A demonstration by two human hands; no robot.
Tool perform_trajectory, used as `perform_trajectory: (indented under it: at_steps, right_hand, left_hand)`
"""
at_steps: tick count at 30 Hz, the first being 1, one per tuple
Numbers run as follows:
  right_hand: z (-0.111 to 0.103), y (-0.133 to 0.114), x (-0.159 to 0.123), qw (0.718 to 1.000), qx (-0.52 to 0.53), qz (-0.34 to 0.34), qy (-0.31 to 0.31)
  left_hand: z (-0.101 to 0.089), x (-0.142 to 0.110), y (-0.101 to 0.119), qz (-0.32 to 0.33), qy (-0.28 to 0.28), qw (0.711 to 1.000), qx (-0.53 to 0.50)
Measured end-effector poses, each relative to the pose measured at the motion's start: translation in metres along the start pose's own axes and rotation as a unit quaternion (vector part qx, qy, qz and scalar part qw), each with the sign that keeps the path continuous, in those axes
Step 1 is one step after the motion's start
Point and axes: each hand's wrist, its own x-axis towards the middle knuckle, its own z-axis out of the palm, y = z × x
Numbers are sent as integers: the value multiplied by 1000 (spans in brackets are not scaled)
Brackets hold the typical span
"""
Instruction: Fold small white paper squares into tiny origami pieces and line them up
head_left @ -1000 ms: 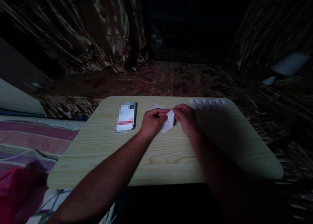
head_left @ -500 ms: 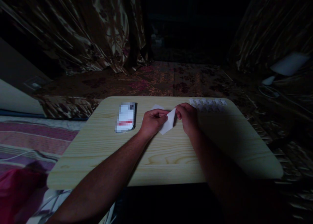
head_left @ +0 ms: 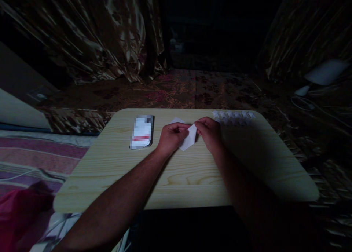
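Note:
A white piece of folded paper [head_left: 189,141] is held between my two hands above the middle of the table. My left hand [head_left: 173,136] grips its left side, thumb on top and fingers behind. With thumb and fingertips, my right hand [head_left: 208,131] pinches the paper's upper right corner. More white paper [head_left: 177,120] lies on the table just beyond my left hand, which hides part of it. Beyond my right hand, several small folded white paper pieces [head_left: 235,114] sit in two rows near the far right corner.
The pale wood-grain table [head_left: 192,178] has rounded corners. A phone [head_left: 141,132], its surface pixelated, lies to the left of my hands. A striped bed cover [head_left: 35,153] and a red cloth-like item [head_left: 22,215] are at the left. A white lamp [head_left: 326,73] stands at the right.
My right hand shifts slightly up and right along the paper's corner, then comes back to pinch it lower. My left hand keeps its hold in place.

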Motion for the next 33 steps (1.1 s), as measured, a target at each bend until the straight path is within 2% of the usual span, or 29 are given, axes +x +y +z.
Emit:
perform_trajectory:
  at_steps: [11, 18, 25, 33]
  right_hand:
    - [-1, 0, -1, 1000, -7, -15, -3]
    - [3, -4, -5, 999, -10, -16, -47]
    - [4, -2, -6, 998, -21, -33, -42]
    - [3, -3, -6, 999, -11, -10, -47]
  left_hand:
    - [0, -2, 2, 3, -4, 1000, -1]
    - [-1, 0, 4, 12, 12, 1000, -5]
    - [-2, 0, 3, 19, 8, 1000, -3]
    - [-1, -1, 4, 19, 9, 1000, 1]
